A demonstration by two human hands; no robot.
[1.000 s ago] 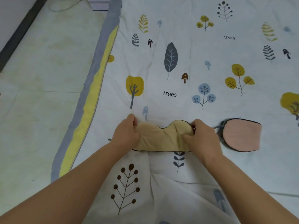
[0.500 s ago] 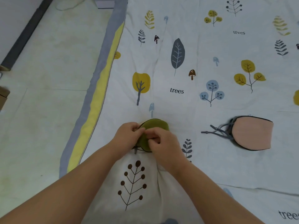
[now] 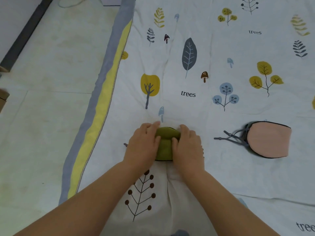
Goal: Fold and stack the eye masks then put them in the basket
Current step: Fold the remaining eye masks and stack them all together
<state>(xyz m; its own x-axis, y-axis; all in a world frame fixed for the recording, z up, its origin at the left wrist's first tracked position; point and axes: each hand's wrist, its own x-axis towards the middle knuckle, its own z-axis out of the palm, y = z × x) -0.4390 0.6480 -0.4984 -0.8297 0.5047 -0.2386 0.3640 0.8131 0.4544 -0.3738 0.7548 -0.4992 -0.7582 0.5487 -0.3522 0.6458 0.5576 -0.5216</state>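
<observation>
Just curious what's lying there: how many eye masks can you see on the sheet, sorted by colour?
Green eye mask, pressed under both hands: 1
Pink eye mask, folded, lying to the right: 1
Total: 2
No basket is in view.

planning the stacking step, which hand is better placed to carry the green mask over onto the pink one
Right, probably. The pink mask lies on the right hand side of the green mask, while the left hand sits farther away.

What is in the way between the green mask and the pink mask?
Nothing visible. Only bare sheet lies between the green mask, held under both hands, and the pink mask. The pink mask's gray straps point toward the green one.
</observation>
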